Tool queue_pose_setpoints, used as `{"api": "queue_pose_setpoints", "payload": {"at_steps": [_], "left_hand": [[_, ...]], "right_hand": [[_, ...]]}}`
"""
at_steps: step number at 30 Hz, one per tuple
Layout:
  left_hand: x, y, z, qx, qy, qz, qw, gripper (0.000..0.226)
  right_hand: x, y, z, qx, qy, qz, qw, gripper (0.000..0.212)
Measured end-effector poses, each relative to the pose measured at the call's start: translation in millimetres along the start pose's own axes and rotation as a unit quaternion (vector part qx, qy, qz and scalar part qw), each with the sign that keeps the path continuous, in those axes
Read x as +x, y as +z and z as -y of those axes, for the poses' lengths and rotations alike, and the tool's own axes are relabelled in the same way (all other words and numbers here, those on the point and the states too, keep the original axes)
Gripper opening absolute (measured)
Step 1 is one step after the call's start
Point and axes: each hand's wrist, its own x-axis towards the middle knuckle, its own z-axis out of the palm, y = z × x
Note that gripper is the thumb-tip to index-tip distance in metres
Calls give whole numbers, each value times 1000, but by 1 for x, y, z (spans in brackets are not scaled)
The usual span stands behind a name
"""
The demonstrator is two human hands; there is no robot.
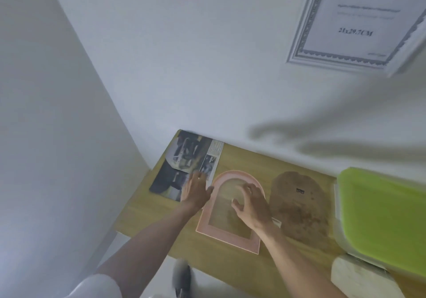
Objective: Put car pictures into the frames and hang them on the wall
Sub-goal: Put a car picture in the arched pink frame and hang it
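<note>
pink arched frame point(208, 222): lay flat on the wooden table point(143, 207), near-centre. Opening showed only a clear or pale pane, no picture in it, so not loaded.
backing board point(297, 205): brown, arch-shaped, hanger clip facing up, lay just right of the frame, apart from it. Back was off, I judged.
car pictures point(184, 161): printed sheet with car photos lay left of the frame, far-left corner of the table, against the wall. Looked uncut; too blurred to be sure.
my right hand point(251, 205): over the frame's opening, fingers curled, tips down on the pane. Whether I was pinching anything, I cannot tell.
my left hand point(196, 194): flat, fingers straight, pressing the near-right edge of the sheet, thumb touching the frame's left rim.
white frame on wall point(359, 23): hung far right, only a size-label insert inside, no car picture.
green-lidded box point(382, 219): right end of the table.
progress: early. Frame opened; loading, closing and hanging all left.
</note>
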Motion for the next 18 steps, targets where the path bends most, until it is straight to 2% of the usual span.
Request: {"api": "queue_pose_setpoints", "payload": {"at_steps": [4, 7, 13, 18], "left_hand": [[36, -25, 51, 11, -57, 2, 998, 45], [55, -37, 79, 24, -48, 28, 998, 52], [86, -40, 113, 122, 121, 46, 984, 56], [104, -31, 133, 144, 182, 81, 969, 65]], "right_hand": [[55, 23, 46, -31, -10, 49, 998, 50], [89, 36, 74, -42, -22, 68, 997, 55], [139, 57, 105, -80, -20, 93, 992, 61], [155, 76, 104, -112, -18, 149, 982, 68]]}}
